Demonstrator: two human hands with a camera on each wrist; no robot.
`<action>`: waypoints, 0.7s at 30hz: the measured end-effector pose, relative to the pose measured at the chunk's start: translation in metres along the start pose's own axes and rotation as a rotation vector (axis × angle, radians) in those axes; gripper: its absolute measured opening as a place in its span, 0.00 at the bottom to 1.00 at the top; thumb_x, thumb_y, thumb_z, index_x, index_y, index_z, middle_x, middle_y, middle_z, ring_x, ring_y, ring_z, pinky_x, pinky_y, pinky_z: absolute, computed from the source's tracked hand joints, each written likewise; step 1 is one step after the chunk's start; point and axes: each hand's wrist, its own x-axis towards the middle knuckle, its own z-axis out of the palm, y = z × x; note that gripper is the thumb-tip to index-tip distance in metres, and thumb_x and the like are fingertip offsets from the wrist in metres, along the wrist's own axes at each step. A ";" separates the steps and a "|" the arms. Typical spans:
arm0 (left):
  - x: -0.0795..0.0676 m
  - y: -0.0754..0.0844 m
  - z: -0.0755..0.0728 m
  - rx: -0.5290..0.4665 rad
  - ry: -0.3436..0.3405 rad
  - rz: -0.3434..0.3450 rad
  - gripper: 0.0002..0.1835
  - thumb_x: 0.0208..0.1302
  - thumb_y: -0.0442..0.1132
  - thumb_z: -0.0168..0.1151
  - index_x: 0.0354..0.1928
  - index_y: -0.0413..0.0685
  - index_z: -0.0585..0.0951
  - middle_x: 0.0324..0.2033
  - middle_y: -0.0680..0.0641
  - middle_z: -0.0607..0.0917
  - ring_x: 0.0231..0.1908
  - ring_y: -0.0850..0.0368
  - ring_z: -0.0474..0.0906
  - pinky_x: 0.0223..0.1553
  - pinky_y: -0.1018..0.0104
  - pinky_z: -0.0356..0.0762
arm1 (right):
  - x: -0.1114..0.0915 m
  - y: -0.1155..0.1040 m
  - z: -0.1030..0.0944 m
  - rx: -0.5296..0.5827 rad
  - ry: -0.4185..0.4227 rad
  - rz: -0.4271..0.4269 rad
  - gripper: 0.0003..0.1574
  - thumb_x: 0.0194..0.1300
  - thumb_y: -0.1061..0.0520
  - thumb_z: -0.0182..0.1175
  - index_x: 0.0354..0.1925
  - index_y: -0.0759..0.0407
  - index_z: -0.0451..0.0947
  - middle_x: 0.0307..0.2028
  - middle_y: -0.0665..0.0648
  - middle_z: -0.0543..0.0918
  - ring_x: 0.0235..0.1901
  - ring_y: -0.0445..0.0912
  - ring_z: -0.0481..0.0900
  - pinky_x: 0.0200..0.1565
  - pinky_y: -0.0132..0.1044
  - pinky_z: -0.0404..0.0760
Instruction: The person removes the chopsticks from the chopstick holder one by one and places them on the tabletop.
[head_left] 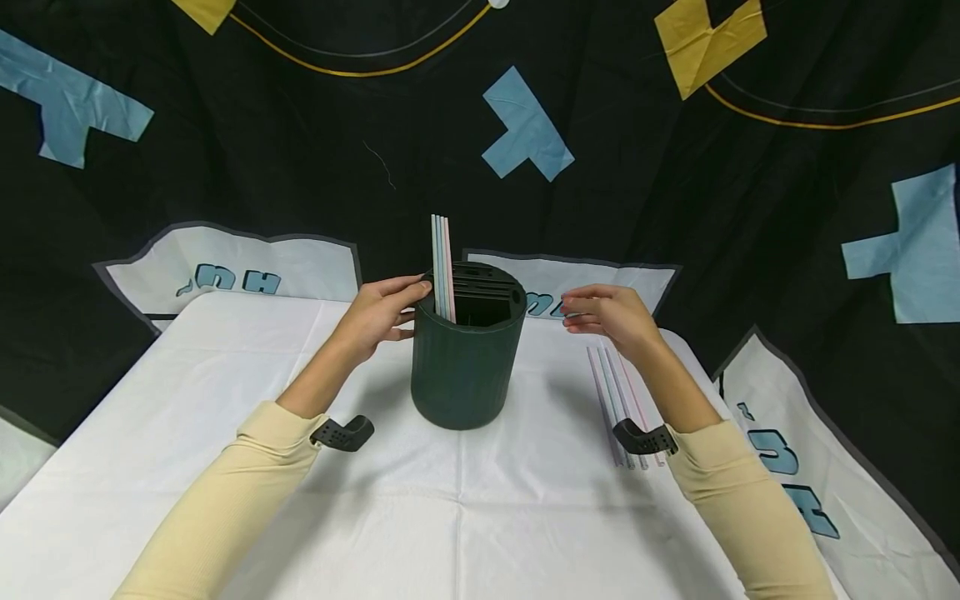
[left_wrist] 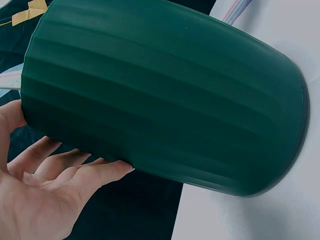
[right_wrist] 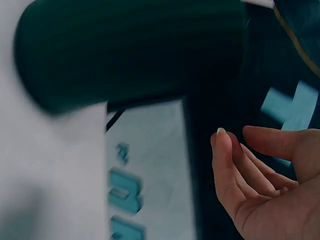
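A dark green ribbed pot (head_left: 465,367) stands upright on the white table, with a slotted dark insert across the back of its mouth. Several thin pastel straws (head_left: 442,271) rise from its left side. At the upper left of the pot, my left hand (head_left: 380,315) touches the rim and wall, its fingers lightly bent; the left wrist view shows the fingertips against the ribbed side. My right hand (head_left: 607,317) hovers in the air to the right of the pot, apart from it, fingers loosely bent and holding nothing. Below it, more straws (head_left: 615,392) lie on the table.
A white cloth (head_left: 390,533) with creases covers the table. Behind it hangs a black fabric backdrop (head_left: 315,158) with blue and yellow shapes. White lettered borders (head_left: 307,258) run along the table's far edge. Black bands are on both wrists.
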 end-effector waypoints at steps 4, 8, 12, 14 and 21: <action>0.000 0.000 0.000 0.016 0.001 0.001 0.30 0.74 0.50 0.60 0.73 0.48 0.71 0.69 0.42 0.75 0.66 0.39 0.74 0.57 0.45 0.81 | -0.003 -0.030 0.018 0.021 -0.005 -0.067 0.24 0.73 0.54 0.61 0.61 0.67 0.77 0.57 0.65 0.83 0.40 0.44 0.89 0.48 0.33 0.87; 0.001 -0.001 -0.001 0.016 0.000 0.003 0.30 0.74 0.50 0.59 0.73 0.47 0.70 0.69 0.41 0.75 0.67 0.39 0.74 0.57 0.45 0.81 | -0.006 -0.054 0.040 0.038 -0.033 -0.122 0.21 0.72 0.56 0.62 0.58 0.68 0.79 0.53 0.63 0.84 0.40 0.45 0.89 0.49 0.34 0.87; 0.001 -0.002 -0.001 0.007 0.001 0.004 0.30 0.73 0.50 0.60 0.73 0.47 0.71 0.68 0.41 0.75 0.66 0.40 0.75 0.57 0.45 0.81 | -0.005 -0.068 0.060 0.043 -0.071 -0.161 0.20 0.71 0.58 0.63 0.56 0.69 0.80 0.50 0.63 0.85 0.39 0.47 0.88 0.49 0.36 0.87; 0.001 -0.002 -0.001 0.002 0.000 0.005 0.30 0.73 0.50 0.60 0.72 0.48 0.71 0.68 0.41 0.76 0.65 0.40 0.76 0.56 0.45 0.81 | -0.003 -0.072 0.069 0.046 -0.083 -0.170 0.19 0.71 0.60 0.63 0.55 0.69 0.81 0.49 0.63 0.85 0.39 0.47 0.88 0.49 0.37 0.88; 0.002 -0.002 -0.001 0.000 -0.002 0.008 0.30 0.73 0.51 0.60 0.72 0.47 0.72 0.67 0.41 0.76 0.65 0.40 0.76 0.56 0.45 0.81 | 0.004 -0.077 0.098 0.001 -0.103 -0.192 0.16 0.69 0.61 0.65 0.52 0.67 0.83 0.50 0.63 0.84 0.42 0.50 0.88 0.50 0.38 0.88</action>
